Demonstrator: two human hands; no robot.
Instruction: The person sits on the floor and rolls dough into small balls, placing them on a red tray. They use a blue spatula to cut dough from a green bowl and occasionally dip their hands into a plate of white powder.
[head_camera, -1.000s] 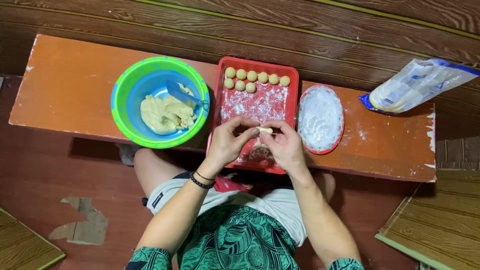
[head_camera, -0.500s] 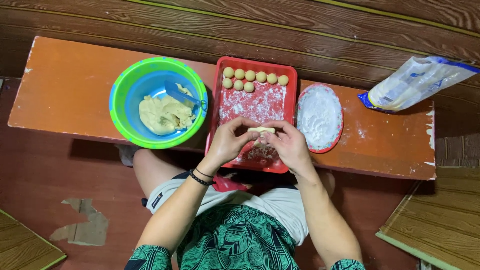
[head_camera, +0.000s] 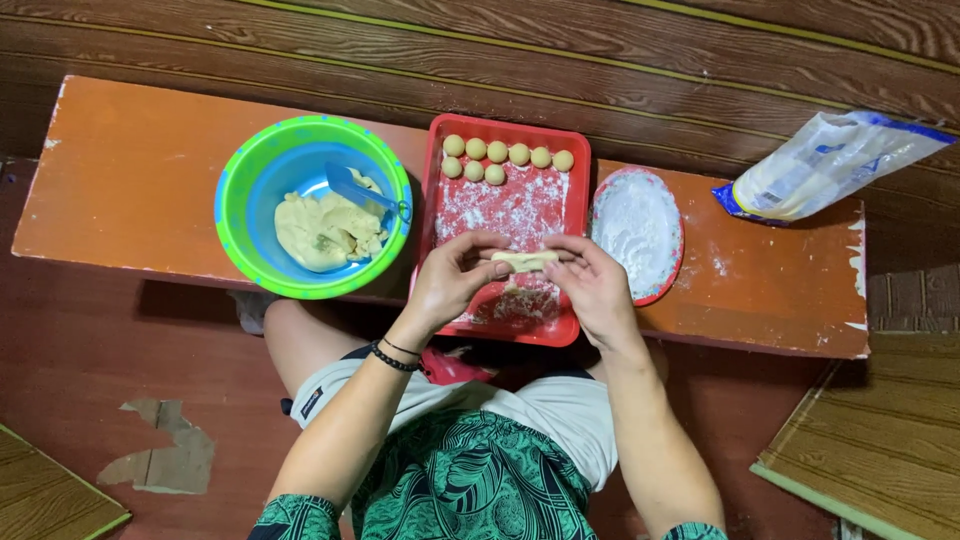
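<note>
Dough is being pinched over the red tray (head_camera: 575, 200): the left hand (head_camera: 455, 280) and right hand (head_camera: 595, 285) each close thumb and fingertips on one end of a flattened dough piece (head_camera: 525, 261), held in the air just above the floured tray bottom. Eight rolled dough balls (head_camera: 505, 158) sit in two rows at the tray's far end. A green-and-blue bowl (head_camera: 240, 215) of dough stands to the left, a plate of flour (head_camera: 640, 225) to the right. Stretched thin like that, the piece could tear or sag in the middle and drop; sticky fingers could also pull it out of shape.
</note>
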